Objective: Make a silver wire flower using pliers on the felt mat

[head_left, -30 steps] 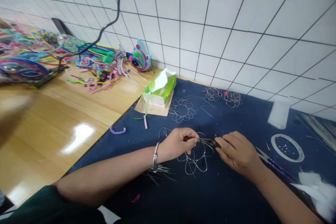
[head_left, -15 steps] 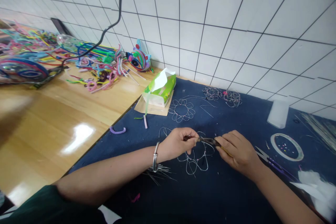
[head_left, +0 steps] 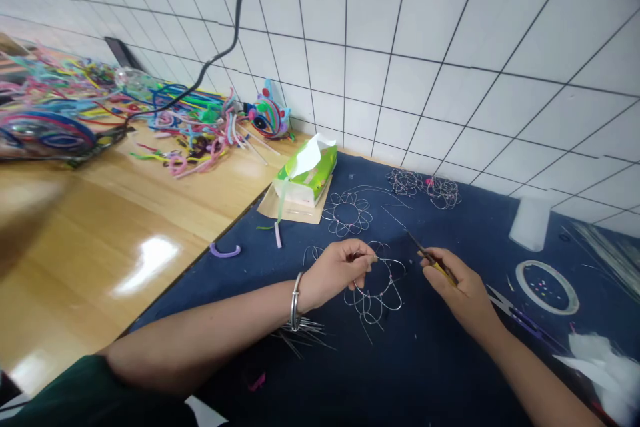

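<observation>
Forearms (head_left: 220, 312) aslant, left hand (head_left: 340, 270) in a pinch on wire flower (head_left: 383, 293), right hand (head_left: 463, 290) around pliers (head_left: 434, 261)

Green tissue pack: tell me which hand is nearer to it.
Left. The left hand is below the green tissue pack in the picture, slightly right; the right hand is farther right, holding pliers.

Glare whitens the bench (head_left: 210, 197) left of the tissue pack (head_left: 315, 177), and pipe cleaners (head_left: 65, 106) farther left look blurred.
</observation>
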Available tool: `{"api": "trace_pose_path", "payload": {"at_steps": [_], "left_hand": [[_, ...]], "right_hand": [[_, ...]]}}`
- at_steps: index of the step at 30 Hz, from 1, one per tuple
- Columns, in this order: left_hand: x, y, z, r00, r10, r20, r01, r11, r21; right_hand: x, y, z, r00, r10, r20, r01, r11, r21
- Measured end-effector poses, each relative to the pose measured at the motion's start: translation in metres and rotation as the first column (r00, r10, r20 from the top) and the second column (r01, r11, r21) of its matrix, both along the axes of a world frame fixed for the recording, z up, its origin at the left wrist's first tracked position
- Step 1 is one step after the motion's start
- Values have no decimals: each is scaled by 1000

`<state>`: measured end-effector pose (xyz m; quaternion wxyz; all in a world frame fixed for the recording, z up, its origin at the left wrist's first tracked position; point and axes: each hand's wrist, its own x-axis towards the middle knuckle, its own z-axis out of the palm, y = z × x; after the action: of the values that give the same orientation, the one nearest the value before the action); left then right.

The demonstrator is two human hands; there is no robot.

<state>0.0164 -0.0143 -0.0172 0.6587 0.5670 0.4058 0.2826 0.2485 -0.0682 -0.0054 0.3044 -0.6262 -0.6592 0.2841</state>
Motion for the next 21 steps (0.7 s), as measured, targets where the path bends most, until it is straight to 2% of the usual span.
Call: {"api": "trace_pose_path", "payload": {"at_steps": [2, 5, 13, 21], "left_hand": [[1, -1, 0, 1000, 2, -1, -2, 1000, -16], [3, -4, 1, 1000, -5, 14, 6, 999, -45], [5, -9, 4, 991, -122, 48, 128, 981, -146], [4, -10, 3, 975, -211, 62, 219, 961, -167]], "right_hand": [[-13, -5, 8, 989, -39, -139, 22, 992, -127], [-29, -9, 15, 969, -57, -239, 6, 978, -210], [-34, -12, 5, 948, -100, -301, 45, 982, -184], [-33, -11, 1, 929, -105, -354, 27, 975, -219]]}}
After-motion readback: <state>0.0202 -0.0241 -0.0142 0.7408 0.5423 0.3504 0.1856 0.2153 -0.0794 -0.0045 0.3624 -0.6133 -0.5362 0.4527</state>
